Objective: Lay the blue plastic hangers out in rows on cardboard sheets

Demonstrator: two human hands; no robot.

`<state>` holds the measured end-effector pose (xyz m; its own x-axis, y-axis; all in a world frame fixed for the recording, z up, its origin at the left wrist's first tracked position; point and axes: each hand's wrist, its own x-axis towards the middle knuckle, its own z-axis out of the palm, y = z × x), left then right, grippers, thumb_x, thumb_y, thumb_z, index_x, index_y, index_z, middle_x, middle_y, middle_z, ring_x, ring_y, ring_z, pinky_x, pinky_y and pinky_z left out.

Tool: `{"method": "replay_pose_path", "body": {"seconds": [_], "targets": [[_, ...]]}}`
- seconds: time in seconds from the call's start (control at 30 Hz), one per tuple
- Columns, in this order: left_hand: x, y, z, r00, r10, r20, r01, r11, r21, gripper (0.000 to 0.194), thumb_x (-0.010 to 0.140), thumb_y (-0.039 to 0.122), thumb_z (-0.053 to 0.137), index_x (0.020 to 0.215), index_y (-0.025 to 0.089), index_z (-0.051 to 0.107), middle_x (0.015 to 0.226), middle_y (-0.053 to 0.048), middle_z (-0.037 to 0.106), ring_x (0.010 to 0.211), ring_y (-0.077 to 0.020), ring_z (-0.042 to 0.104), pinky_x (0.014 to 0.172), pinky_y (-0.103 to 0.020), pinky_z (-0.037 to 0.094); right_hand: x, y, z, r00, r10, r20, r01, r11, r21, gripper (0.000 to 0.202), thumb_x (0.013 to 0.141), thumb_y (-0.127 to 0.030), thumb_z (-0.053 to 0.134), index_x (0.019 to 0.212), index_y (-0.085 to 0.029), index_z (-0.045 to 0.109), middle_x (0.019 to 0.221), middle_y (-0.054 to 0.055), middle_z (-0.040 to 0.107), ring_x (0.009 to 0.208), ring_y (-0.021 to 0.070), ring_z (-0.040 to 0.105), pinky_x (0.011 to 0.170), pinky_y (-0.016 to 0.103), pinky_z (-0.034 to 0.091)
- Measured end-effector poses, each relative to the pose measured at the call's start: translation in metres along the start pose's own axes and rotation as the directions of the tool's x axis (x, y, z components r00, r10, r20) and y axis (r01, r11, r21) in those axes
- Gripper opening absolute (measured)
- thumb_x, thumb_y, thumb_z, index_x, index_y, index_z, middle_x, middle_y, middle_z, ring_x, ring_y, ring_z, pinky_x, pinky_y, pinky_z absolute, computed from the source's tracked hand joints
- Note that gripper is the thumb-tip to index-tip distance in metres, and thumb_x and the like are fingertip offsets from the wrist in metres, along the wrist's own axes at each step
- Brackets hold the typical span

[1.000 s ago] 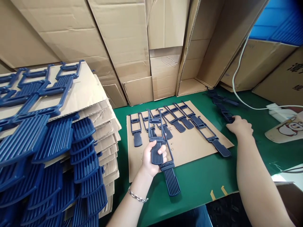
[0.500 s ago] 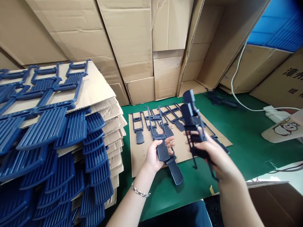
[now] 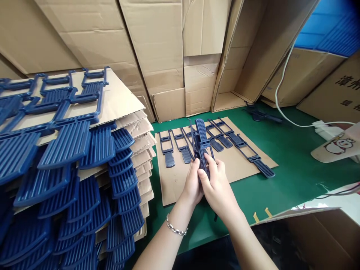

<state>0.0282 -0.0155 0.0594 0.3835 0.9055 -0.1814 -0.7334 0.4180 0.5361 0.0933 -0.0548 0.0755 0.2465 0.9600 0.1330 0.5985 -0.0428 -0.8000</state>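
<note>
We see both forearms reaching forward, the left hand [image 3: 192,182] and right hand [image 3: 216,185] pressed together, fingers closed around a bunch of dark blue plastic parts [image 3: 201,144] held upright above the cardboard sheet [image 3: 174,183]. Printed characters on the box [image 3: 341,93] at right are probably Chinese; we cannot read them.

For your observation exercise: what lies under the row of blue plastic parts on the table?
A flat cardboard sheet lies under the blue parts, resting on the green table. The hands cover some of it.
</note>
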Motion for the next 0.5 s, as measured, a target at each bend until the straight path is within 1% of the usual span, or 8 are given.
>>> {"method": "replay_pose_path", "body": {"seconds": [0.1,0.2,0.3,0.37,0.5], "targets": [[-0.003,0.004,0.002,0.999,-0.013,0.044,0.012,1.000,0.007,0.041,0.081,0.037,0.052,0.117,0.017,0.052,0.116,-0.008,0.057,0.109,-0.0199,0.052,0.098,-0.030,0.035,0.000,-0.001,0.002,0.997,-0.035,-0.064,0.031,0.998,-0.048,0.051,0.087,-0.046,0.032,0.132,-0.022,0.032,0.122,0.013,0.035,0.119,0.0272,0.035,0.094,0.048,0.036],[-0.005,0.007,0.007,0.998,-0.036,0.042,0.035,0.999,0.022,0.039,0.082,0.033,0.052,0.117,0.016,0.053,0.116,-0.009,0.058,0.109,-0.0202,0.052,0.098,-0.030,0.034,-0.001,0.000,0.003,0.987,-0.081,-0.139,0.071,0.995,-0.069,0.055,0.087,-0.044,0.036,0.135,-0.021,0.025,0.120,0.013,0.040,0.114,0.0251,0.040,0.093,0.046,0.038],[-0.006,0.007,0.010,0.999,-0.039,0.029,0.038,0.999,0.033,0.038,0.084,0.038,0.048,0.113,0.014,0.056,0.112,-0.010,0.060,0.107,-0.0207,0.053,0.098,-0.031,0.035,-0.002,-0.001,0.001,0.973,-0.116,-0.201,0.104,0.992,-0.071,0.058,0.085,-0.041,0.041,0.136,-0.020,0.021,0.120,0.012,0.042,0.112,0.0231,0.043,0.092,0.042,0.040],[-0.006,0.005,0.011,0.999,-0.032,0.025,0.031,0.999,0.040,0.039,0.085,0.041,0.046,0.110,0.014,0.057,0.111,-0.010,0.061,0.106,-0.0211,0.054,0.097,-0.032,0.037,-0.004,-0.002,-0.003,0.969,-0.125,-0.215,0.105,0.989,-0.103,0.060,0.084,-0.040,0.044,0.136,-0.021,0.022,0.122,0.012,0.043,0.111,0.0228,0.045,0.089,0.039,0.044],[-0.007,0.004,0.010,0.998,-0.048,0.048,0.047,0.998,0.040,0.042,0.085,0.044,0.043,0.113,0.014,0.055,0.109,-0.011,0.061,0.102,-0.0214,0.056,0.093,-0.034,0.041,-0.012,-0.007,-0.017,0.980,-0.099,-0.172,0.060,0.974,-0.218,0.067,0.080,-0.045,0.049,0.137,-0.024,0.022,0.129,0.009,0.040,0.111,0.0257,0.047,0.076,0.035,0.050]]}}
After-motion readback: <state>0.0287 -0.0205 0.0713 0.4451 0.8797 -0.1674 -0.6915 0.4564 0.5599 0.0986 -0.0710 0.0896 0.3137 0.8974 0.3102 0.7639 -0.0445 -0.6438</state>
